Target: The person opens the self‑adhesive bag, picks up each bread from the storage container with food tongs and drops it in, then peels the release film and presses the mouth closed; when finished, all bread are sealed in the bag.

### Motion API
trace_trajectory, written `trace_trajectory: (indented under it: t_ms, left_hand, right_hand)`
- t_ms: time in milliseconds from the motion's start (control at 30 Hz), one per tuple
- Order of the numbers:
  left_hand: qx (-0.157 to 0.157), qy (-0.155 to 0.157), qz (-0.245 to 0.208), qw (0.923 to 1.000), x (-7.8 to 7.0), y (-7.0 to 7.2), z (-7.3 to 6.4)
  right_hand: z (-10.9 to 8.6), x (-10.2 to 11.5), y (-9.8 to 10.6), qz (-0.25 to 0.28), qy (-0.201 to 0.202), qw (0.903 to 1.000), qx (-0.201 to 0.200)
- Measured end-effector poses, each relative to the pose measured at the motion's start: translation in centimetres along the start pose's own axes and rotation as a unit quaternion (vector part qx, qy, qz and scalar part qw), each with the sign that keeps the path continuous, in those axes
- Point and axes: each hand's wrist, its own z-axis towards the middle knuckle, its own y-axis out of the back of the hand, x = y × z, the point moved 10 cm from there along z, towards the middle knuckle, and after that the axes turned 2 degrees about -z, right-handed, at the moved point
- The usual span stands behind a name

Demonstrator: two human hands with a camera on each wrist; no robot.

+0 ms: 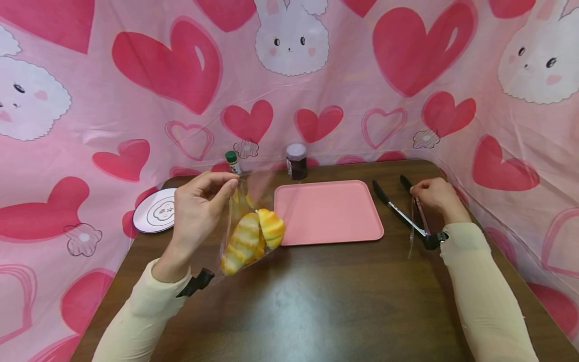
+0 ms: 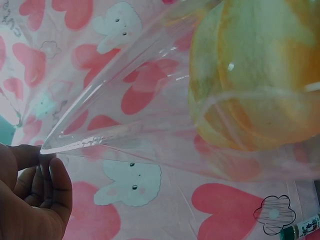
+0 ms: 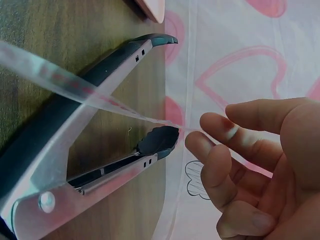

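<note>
My left hand [image 1: 196, 211] pinches the top of a clear plastic bag [image 2: 120, 125] between thumb and fingers, lifted over the table's left half. Inside the bag hang yellow-brown striped bread rolls [image 1: 242, 244], large and close in the left wrist view. Over on the right, my right hand [image 1: 436, 196] holds a thin clear plastic strip [image 3: 75, 90] at its fingertips, and the strip dangles down. Just beneath that hand lie black-and-silver tongs [image 3: 47, 200], spread apart on the table. Whether the thumb presses on the strip is partly hidden.
A pink tray [image 1: 327, 213] lies at the table's middle back. Behind it stands a dark jar with a pale lid [image 1: 296, 161], and left of that a green-capped bottle [image 1: 233, 162]. A white plate [image 1: 156, 211] sits at the left edge. Heart-patterned cloth [image 1: 344, 60] surrounds the wooden table [image 1: 294, 311].
</note>
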Motion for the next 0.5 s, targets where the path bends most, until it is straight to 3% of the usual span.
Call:
trace_trajectory:
  t_ms: [500]
  left_hand:
    - [0.011, 0.003, -0.006, 0.9999, 0.14, -0.25, -0.07]
  right_hand:
    - [-0.07, 0.94, 0.40, 0.028, 0.016, 0.9995, -0.001]
